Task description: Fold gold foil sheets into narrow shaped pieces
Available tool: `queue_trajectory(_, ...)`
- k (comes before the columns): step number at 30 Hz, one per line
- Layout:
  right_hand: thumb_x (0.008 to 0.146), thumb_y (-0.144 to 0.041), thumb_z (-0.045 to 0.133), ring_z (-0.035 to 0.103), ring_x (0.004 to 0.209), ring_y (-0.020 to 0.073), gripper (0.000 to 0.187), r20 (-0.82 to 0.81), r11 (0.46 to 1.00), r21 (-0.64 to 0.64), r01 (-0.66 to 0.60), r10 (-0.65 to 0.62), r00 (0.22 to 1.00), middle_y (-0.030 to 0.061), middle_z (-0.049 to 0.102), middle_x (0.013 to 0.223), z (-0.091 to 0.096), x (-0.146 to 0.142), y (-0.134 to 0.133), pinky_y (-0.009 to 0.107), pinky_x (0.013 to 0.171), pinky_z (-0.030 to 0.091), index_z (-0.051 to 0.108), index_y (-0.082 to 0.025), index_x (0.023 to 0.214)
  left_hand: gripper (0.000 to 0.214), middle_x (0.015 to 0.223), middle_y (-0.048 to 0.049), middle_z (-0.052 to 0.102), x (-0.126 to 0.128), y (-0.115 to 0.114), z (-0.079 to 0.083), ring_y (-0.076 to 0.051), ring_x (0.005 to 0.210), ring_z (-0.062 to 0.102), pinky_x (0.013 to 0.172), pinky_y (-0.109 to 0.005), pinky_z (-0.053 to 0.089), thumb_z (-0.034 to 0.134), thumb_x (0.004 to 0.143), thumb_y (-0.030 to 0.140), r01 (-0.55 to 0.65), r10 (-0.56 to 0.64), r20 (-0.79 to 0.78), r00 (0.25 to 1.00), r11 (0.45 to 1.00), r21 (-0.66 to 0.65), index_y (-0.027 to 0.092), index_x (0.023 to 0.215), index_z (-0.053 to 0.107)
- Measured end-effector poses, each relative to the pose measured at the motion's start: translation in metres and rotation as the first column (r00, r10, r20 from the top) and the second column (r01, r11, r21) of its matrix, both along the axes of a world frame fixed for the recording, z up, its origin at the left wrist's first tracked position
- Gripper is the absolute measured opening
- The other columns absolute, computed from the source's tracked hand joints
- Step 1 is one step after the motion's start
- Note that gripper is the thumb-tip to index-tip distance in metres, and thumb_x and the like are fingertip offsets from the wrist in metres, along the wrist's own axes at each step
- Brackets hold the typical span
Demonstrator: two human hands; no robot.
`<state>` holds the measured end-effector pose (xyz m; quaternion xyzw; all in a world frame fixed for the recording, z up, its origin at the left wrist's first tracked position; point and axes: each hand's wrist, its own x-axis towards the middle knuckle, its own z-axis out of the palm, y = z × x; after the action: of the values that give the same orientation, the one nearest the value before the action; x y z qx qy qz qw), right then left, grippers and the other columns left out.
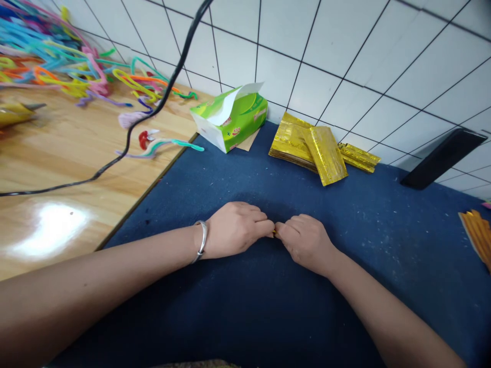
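My left hand (238,228), with a silver bangle on the wrist, is closed in a pinch over the dark blue mat (245,317). My right hand (306,240) is closed the same way, its fingertips almost touching those of the left. Between the two pinches a tiny bit of gold foil paper (274,233) shows; the fingers cover the rest of it. Beyond the hands lies a stack of gold foil paper (289,138), one sheet (327,156) leaning over its front. A narrower folded gold bundle (359,157) is just right of the stack.
A green tissue box (245,120) stands by the tiled wall (345,46). Colourful pipe cleaners (76,61) heap on the wooden table (69,168) at left. A black cable (169,87) crosses there. A black phone-like slab (441,159) leans at right, near folded gold strips (475,232).
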<state>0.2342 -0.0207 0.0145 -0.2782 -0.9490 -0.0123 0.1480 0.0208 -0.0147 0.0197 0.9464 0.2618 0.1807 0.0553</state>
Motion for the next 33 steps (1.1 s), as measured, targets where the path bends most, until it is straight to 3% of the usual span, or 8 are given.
queue_trajectory(5, 0.091, -0.018, 0.038, 0.050, 0.065, 0.0128, 0.022, -0.052, 0.997, -0.061, 0.040, -0.043, 0.998, 0.0024, 0.060, 0.072, -0.002, 0.001, 0.000, 0.028, 0.063, 0.038, 0.058, -0.014, 0.100, 0.024, 0.069, -0.0003, 0.060, -0.002, 0.001, -0.003, -0.012, 0.065, 0.055, 0.064, -0.026, 0.042, 0.038, 0.092, 0.026, -0.048, 0.048, 0.025, 0.999, 0.999, 0.002, 0.017, 0.082, 0.058)
queue_trajectory(9, 0.092, -0.023, 0.040, 0.055, 0.071, 0.0127, 0.020, -0.211, 0.983, -0.169, 0.070, -0.106, 0.972, 0.0037, 0.063, 0.079, -0.002, 0.004, 0.003, 0.026, 0.069, 0.044, 0.057, -0.015, 0.099, 0.026, 0.069, 0.0000, 0.060, -0.004, 0.004, -0.004, -0.012, 0.063, 0.056, 0.061, -0.025, 0.041, 0.037, 0.093, 0.031, -0.102, 0.103, 0.049, 0.994, 0.995, -0.017, 0.017, 0.084, 0.058)
queue_trajectory(13, 0.091, -0.025, 0.044, 0.057, 0.072, 0.0112, 0.018, -0.322, 0.955, -0.286, 0.076, -0.170, 0.931, 0.0031, 0.064, 0.081, -0.001, 0.005, 0.004, 0.024, 0.069, 0.045, 0.058, -0.017, 0.099, 0.027, 0.071, 0.0003, 0.061, -0.006, 0.005, -0.002, -0.011, 0.063, 0.056, 0.059, -0.024, 0.041, 0.036, 0.093, 0.032, -0.072, 0.075, 0.047, 0.996, 0.996, -0.061, 0.017, 0.086, 0.057)
queue_trajectory(22, 0.092, -0.033, 0.042, 0.052, 0.060, 0.0096, 0.024, -0.226, 0.929, -0.352, 0.117, -0.205, 0.952, -0.0005, 0.059, 0.066, 0.003, 0.007, 0.001, 0.023, 0.062, 0.040, 0.059, -0.017, 0.085, 0.029, 0.066, 0.0007, 0.059, -0.007, 0.006, -0.002, -0.011, 0.061, 0.055, 0.060, -0.024, 0.040, 0.034, 0.094, 0.034, -0.020, 0.021, 0.007, 1.000, 0.995, -0.097, 0.017, 0.084, 0.056)
queue_trajectory(27, 0.091, -0.037, 0.044, 0.052, 0.056, 0.0081, 0.027, -0.266, 0.912, -0.387, 0.137, -0.253, 0.930, -0.0022, 0.058, 0.062, 0.007, 0.006, 0.004, 0.021, 0.057, 0.039, 0.059, -0.018, 0.078, 0.031, 0.066, 0.0006, 0.059, -0.007, 0.007, -0.003, -0.011, 0.061, 0.054, 0.059, -0.024, 0.039, 0.033, 0.094, 0.035, -0.047, 0.048, 0.006, 0.999, 0.992, -0.121, 0.017, 0.084, 0.056)
queue_trajectory(33, 0.091, -0.028, 0.044, 0.058, 0.065, 0.0085, 0.019, -0.321, 0.849, -0.525, 0.056, -0.259, 0.911, -0.0012, 0.062, 0.072, 0.009, 0.008, 0.005, 0.021, 0.064, 0.044, 0.059, -0.018, 0.096, 0.029, 0.066, 0.0013, 0.057, -0.008, 0.007, -0.004, -0.011, 0.060, 0.053, 0.059, -0.024, 0.037, 0.032, 0.094, 0.035, -0.062, 0.062, -0.008, 0.998, 0.989, -0.136, 0.018, 0.085, 0.054)
